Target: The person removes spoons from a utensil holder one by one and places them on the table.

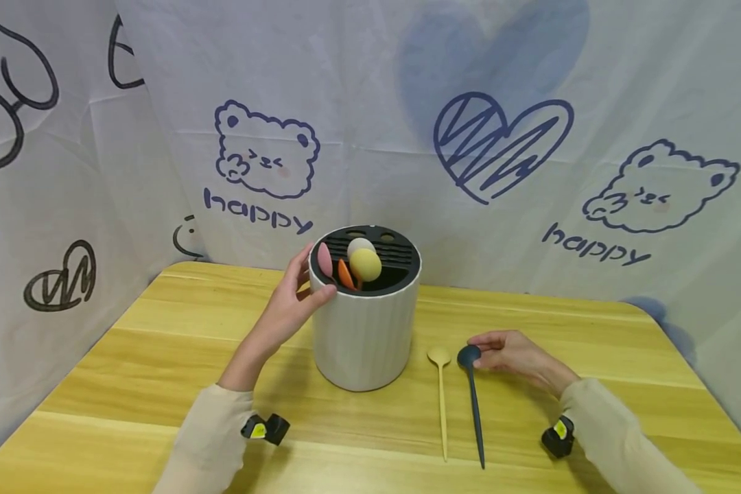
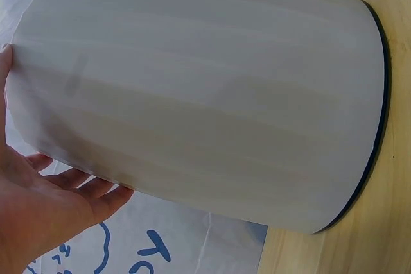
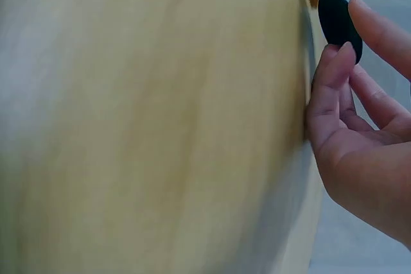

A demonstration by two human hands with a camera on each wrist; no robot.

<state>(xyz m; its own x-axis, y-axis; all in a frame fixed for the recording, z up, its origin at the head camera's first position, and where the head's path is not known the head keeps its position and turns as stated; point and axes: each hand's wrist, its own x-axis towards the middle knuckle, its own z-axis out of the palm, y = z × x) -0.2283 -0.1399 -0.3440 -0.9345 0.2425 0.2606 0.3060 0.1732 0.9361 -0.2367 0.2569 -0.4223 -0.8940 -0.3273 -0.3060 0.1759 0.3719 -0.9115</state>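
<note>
A white ribbed utensil holder (image 1: 363, 343) with a black slotted top stands on the table. My left hand (image 1: 287, 305) grips its upper left side, thumb at the front of the rim and fingers round the back; in the left wrist view the fingers lie along its wall (image 2: 212, 94). Out of its top stick a pink spoon (image 1: 325, 259), an orange utensil (image 1: 346, 274), a yellow spoon (image 1: 366, 265) and a whitish one behind that. My right hand (image 1: 512, 355) pinches the bowl of a dark blue spoon (image 1: 475, 405), seen edge-on in the right wrist view (image 3: 338, 27).
A pale yellow spoon (image 1: 442, 405) lies between the holder and the dark blue spoon, handle toward me. The wooden table (image 1: 130, 384) reaches back to a white printed cloth (image 1: 377, 178) hanging behind it and at the sides.
</note>
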